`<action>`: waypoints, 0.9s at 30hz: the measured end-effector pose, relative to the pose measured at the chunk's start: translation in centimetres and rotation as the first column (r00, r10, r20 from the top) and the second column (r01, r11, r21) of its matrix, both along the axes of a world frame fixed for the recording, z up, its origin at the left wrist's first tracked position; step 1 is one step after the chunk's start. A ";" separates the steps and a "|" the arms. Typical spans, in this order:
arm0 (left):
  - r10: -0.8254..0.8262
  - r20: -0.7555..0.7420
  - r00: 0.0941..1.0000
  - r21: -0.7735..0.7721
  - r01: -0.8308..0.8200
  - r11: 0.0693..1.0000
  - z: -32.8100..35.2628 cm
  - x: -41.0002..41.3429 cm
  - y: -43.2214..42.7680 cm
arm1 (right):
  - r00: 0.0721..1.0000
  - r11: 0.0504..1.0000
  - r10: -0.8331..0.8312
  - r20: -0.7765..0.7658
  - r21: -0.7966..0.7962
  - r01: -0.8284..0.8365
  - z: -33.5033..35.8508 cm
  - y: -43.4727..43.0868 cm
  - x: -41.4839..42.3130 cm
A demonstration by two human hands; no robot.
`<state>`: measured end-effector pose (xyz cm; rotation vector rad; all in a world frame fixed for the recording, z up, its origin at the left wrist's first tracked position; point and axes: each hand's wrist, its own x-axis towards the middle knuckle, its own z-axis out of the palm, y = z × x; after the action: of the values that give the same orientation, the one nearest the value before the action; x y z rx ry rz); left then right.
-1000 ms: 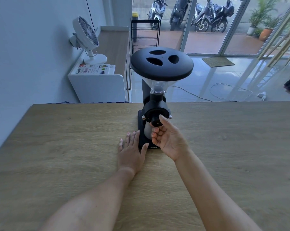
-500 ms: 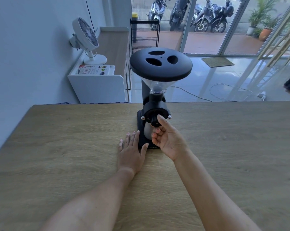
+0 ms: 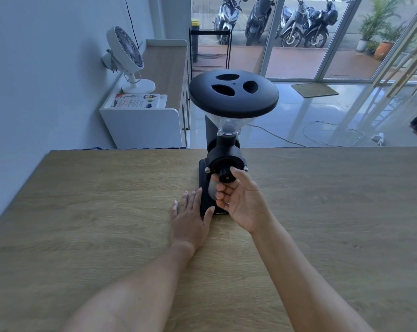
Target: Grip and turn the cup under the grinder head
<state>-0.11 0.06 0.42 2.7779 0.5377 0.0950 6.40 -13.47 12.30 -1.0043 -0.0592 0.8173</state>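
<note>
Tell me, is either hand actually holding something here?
The right hand pinches the grinder's small black front knob. The left hand lies flat on the table, holding nothing.

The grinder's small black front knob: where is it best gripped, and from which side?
Probably pinch the black knob by its ribbed rim, coming from the front, since it juts toward the camera. The right hand pinches it so now; the left hand lies flat beside the grinder's base.

Only one word is reading clearly from where I'm standing.
I'm seeing "Thai" printed large on the book [image 3: 138,101] lying at the upper left of the frame; the small lettering on my grinder's base [image 3: 221,213] is staying too tiny to read.
</note>
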 end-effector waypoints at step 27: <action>0.008 0.007 1.000 -0.004 -0.008 1.000 -0.1 0.0 0.0 | 0.993 0.992 -0.115 -0.033 -0.052 0.113 -0.2 0.3 -0.1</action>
<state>-0.13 0.04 0.35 2.7706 0.5473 0.1060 6.35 -13.15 12.07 -1.0306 0.0490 0.7351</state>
